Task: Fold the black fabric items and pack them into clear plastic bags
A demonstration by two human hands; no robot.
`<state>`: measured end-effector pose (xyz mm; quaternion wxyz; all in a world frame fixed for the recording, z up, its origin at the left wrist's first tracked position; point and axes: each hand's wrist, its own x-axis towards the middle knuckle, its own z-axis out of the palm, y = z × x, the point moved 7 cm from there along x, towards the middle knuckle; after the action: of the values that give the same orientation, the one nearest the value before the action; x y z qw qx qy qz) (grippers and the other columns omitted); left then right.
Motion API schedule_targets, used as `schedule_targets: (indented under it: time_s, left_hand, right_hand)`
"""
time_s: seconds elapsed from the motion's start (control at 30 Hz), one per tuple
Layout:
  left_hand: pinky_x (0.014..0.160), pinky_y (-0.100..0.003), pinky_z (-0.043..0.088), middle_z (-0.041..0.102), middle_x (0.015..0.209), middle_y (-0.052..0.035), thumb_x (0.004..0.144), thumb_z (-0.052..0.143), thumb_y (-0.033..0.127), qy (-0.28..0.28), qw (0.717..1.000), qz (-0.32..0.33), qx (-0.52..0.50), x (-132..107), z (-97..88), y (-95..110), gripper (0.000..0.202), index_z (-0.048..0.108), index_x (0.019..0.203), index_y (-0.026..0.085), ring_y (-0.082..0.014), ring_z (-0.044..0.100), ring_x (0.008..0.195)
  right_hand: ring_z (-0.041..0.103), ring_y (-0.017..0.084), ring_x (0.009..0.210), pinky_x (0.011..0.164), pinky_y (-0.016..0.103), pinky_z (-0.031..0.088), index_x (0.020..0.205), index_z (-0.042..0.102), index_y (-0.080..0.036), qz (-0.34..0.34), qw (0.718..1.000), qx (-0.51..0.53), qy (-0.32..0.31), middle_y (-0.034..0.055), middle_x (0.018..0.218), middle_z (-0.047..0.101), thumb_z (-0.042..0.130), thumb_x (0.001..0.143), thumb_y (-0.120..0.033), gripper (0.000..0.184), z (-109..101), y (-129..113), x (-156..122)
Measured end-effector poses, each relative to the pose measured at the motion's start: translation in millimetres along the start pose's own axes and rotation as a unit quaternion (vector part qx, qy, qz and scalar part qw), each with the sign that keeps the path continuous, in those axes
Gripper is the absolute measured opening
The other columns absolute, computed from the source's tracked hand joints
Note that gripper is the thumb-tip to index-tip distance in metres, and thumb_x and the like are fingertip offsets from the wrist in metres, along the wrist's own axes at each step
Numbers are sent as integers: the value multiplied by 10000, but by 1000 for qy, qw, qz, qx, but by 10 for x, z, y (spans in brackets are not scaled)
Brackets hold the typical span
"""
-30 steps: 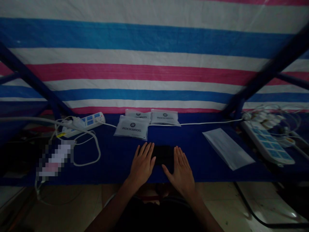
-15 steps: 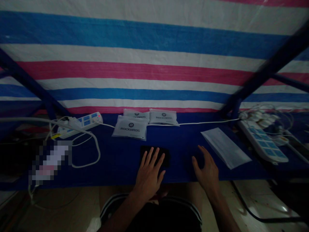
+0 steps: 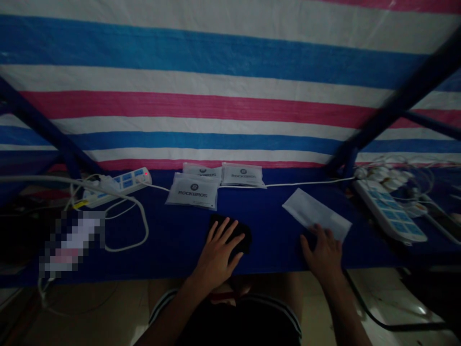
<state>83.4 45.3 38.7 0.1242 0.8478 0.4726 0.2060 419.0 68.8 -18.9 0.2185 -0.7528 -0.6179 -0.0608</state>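
Observation:
My left hand (image 3: 219,252) lies palm down with spread fingers on a folded black cloth-like piece (image 3: 245,236), whose exact kind I cannot make out. To the right, my right hand (image 3: 324,252) rests its fingertips on the near edge of a flat frosted plastic bag (image 3: 311,211). Its thumb stands apart from the other fingers, on the blue surface. Farther back are several frosted zip pouches printed ROCKBROS: a front one (image 3: 192,192), one on the right (image 3: 242,174), and one (image 3: 201,169) partly covered by the front pouch.
The blue table (image 3: 266,254) ends just before my lap. A white power strip (image 3: 118,185) with looping cables lies left, and another power strip (image 3: 392,211) with plugs lies right. Blue metal struts (image 3: 387,115) stand before a striped sheet (image 3: 230,105). A pixelated item is at left.
My right hand has moved right onto the flat plastic bag, which has slid left and turned a little. My left hand stays on the black piece, which has turned slightly.

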Motion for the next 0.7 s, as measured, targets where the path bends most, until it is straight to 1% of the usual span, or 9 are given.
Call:
schedule_targets:
  time_s: [0.13, 0.23, 0.3, 0.37, 0.43, 0.53, 0.57, 0.63, 0.7]
  left_hand:
    - [1295, -593, 301, 555, 1588, -32, 1001, 621, 253, -2, 999, 20, -46, -24, -110, 41, 291, 707, 1276, 286, -261, 405, 1551]
    - [1292, -565, 319, 629, 1511, -12, 1009, 586, 202, 7, 995, 43, -88, -62, -175, 56, 210, 746, 1120, 282, -242, 463, 1508]
    - [1274, -546, 349, 591, 1545, -21, 1024, 539, 174, 53, 993, 32, -99, -90, -236, -25, 256, 734, 1149, 285, -239, 445, 1510]
    - [1247, -548, 376, 513, 1601, -64, 1035, 522, 182, 119, 989, -23, -89, -123, -291, -212, 330, 668, 1313, 282, -259, 413, 1518]
    - [1213, -570, 403, 505, 1584, -123, 1033, 554, 231, 168, 978, -95, -74, -160, -302, -435, 448, 540, 1479, 261, -294, 428, 1489]
    - [1122, -577, 472, 653, 1368, -134, 994, 633, 266, 171, 970, -150, -86, -179, -218, -648, 596, 437, 1557, 250, -315, 565, 1318]
    - [1097, -564, 488, 684, 1295, -117, 981, 651, 253, 161, 970, -154, -102, -175, -181, -669, 617, 434, 1558, 259, -304, 604, 1251]
    - [1079, -524, 500, 698, 1234, -89, 960, 665, 205, 139, 968, -150, -145, -162, -121, -642, 647, 432, 1558, 285, -273, 642, 1176]
    - [1081, -476, 504, 683, 1246, -79, 952, 651, 160, 124, 962, -138, -200, -152, -95, -548, 652, 442, 1553, 303, -247, 649, 1172]
  right_hand:
    - [438, 447, 1482, 1178, 815, 211, 1365, 574, -124, -50, 997, 52, -10, 218, 1399, 663, 436, 976, -515, 568, 27, -242, -55]
    - [430, 404, 1509, 1211, 778, 213, 1390, 567, -137, -97, 988, 108, -60, 192, 1324, 715, 462, 982, -518, 568, 41, -458, -71]
    - [406, 384, 1532, 1233, 754, 215, 1279, 640, -179, -124, 977, 144, -92, 166, 1364, 706, 477, 987, -516, 475, 8, -601, -79]
    - [381, 384, 1548, 1246, 748, 204, 1129, 689, -210, -138, 971, 171, -92, 140, 1441, 669, 489, 991, -510, 386, -96, -743, -90]
    - [414, 372, 1532, 1251, 708, 262, 1087, 699, -219, -134, 970, 194, -61, 127, 1467, 654, 499, 1000, -492, 349, -256, -888, -112]
    - [668, 318, 1288, 1102, 535, 534, 1124, 709, -228, -106, 963, 243, -42, 118, 1304, 747, 523, 1014, -468, 323, -440, -1137, -189]
    - [736, 297, 1149, 1008, 482, 596, 1128, 714, -228, -100, 958, 263, -60, 111, 1202, 781, 529, 1016, -471, 326, -454, -1238, -226]
    - [776, 273, 982, 887, 428, 639, 1191, 711, -220, -94, 944, 291, -122, 100, 1106, 801, 551, 1010, -493, 365, -412, -1444, -315]
    - [777, 285, 978, 892, 447, 641, 1308, 678, -198, -96, 933, 298, -178, 117, 1160, 793, 607, 971, -514, 467, -341, -1622, -406]
